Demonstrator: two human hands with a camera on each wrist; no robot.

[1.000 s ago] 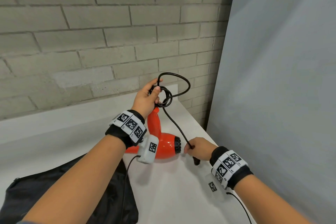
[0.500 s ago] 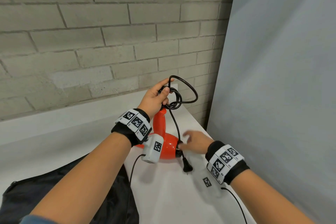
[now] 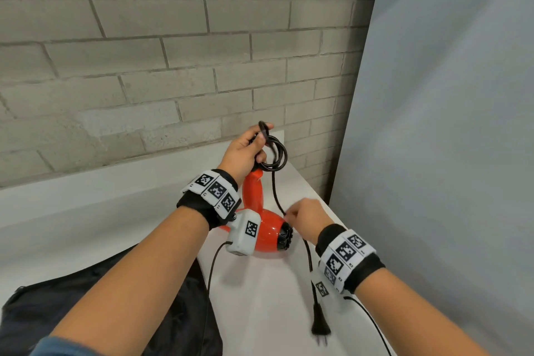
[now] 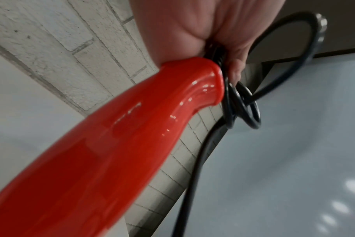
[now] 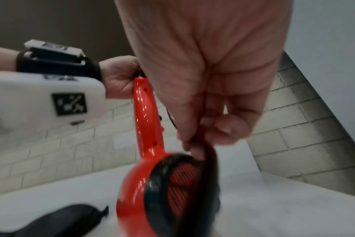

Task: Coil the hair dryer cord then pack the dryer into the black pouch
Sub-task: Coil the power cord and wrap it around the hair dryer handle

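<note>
A grey brick wall (image 3: 150,46) fills the upper left of the head view, and a pale grey panel (image 3: 450,124) takes up the right side. Below them a white table (image 3: 260,298) runs across the lower half of the frame. At the lower left corner the black pouch (image 3: 95,298) is seen lying flat on the table, partly hidden by the left forearm. The red hair dryer (image 3: 268,228) is found at the centre of the frame: its body is low against the table with the black rear grille turned to the right, and its handle rises toward the upper centre. The top end of that handle is gripped by the left hand (image 3: 245,150), whose fingers are curled round it together with several small loops of the black cord (image 3: 274,188) (the loops show just right of the handle's end in the left wrist view). From the loops the cord drops straight down to the right hand (image 3: 306,220), just right of the grille, where it is pinched between thumb and fingertips. Below that hand the cord trails on toward the bottom of the frame and ends in the black plug (image 3: 320,326), somewhat blurred, over the table's near part.
</note>
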